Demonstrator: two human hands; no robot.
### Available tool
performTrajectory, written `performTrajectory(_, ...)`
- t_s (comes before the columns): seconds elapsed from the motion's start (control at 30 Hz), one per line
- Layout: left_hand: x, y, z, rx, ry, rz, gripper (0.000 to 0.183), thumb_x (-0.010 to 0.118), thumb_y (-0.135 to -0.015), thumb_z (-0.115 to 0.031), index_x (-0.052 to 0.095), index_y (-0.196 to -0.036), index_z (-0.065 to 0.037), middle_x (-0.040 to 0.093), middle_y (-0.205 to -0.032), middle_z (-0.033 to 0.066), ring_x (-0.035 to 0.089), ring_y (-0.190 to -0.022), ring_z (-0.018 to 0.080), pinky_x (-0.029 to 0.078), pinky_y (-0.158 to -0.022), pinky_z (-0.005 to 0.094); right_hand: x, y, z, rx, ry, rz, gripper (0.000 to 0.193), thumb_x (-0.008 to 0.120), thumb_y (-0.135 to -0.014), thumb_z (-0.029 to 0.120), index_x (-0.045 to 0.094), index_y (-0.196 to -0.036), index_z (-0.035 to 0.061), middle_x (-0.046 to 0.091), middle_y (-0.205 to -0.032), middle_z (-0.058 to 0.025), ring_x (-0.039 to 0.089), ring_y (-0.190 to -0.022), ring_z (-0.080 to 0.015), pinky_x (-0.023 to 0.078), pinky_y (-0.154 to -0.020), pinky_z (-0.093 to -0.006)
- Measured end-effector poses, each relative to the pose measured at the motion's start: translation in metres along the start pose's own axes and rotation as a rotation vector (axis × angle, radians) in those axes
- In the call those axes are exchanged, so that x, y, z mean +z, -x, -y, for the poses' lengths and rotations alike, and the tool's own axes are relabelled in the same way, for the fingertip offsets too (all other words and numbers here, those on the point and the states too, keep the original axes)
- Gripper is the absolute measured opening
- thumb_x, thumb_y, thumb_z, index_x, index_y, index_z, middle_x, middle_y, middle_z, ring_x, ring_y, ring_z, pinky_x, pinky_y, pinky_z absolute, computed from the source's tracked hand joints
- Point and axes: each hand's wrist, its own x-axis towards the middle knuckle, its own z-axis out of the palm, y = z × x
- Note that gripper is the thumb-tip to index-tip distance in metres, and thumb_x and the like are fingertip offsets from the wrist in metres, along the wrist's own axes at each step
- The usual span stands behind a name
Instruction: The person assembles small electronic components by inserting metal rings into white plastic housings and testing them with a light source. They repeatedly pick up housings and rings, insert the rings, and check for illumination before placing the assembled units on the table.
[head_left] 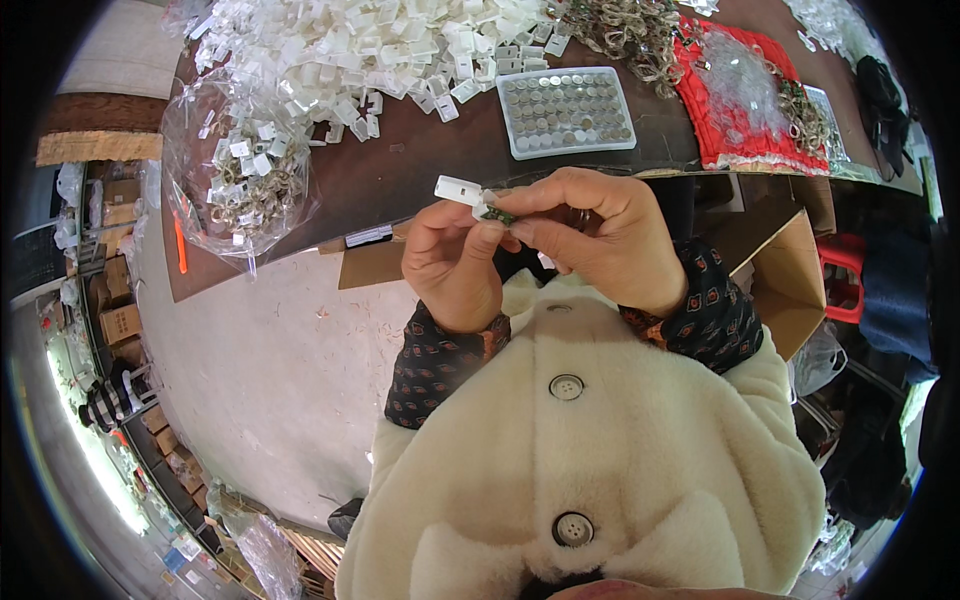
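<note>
My left hand pinches a small white plastic case between thumb and fingers, just above the near edge of the table. Its long white end sticks up to the left. In the fingertips of my right hand is a small green piece, like a tiny circuit board, touching the case. The fingers cover much of both parts where they meet. Beyond my hands, a clear tray filled with rows of round silver coin cells lies on the brown table.
A large heap of white plastic cases covers the back of the table. At the left edge sits a clear bag of cases and wires. To the right are bundled wires and a red bag. An open carton stands below.
</note>
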Motion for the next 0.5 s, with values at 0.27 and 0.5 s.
performTrajectory(0.27, -0.006, -0.003, -0.003, -0.079, -0.028, 0.06, 0.023, 0.067, -0.088, 0.004, 0.059, -0.109, -0.001, 0.068, -0.097, 0.0105, 0.064, -0.077, 0.0149, 0.054, -0.062, 0.0271, -0.013, 0.001, 0.015, 0.222, -0.068, 0.068, 0.02, 0.065, -0.089, -0.002, 0.071, -0.108, -0.0002, 0.07, -0.089, -0.0016, 0.059, -0.071, -0.0041, 0.046, -0.062, -0.018)
performTrajectory(0.5, 0.004, 0.0, 0.003, -0.026, 0.076, -0.137, 0.02, 0.066, -0.09, 0.001, 0.058, -0.108, 0.0, 0.068, -0.095, 0.0109, 0.063, -0.074, 0.0146, 0.053, -0.059, 0.0272, 0.01, -0.005, -0.011, -0.125, 0.058, -0.079, 0.021, 0.067, -0.087, -0.002, 0.071, -0.107, 0.0005, 0.069, -0.089, -0.0029, 0.059, -0.072, -0.0055, 0.047, -0.063, -0.0196)
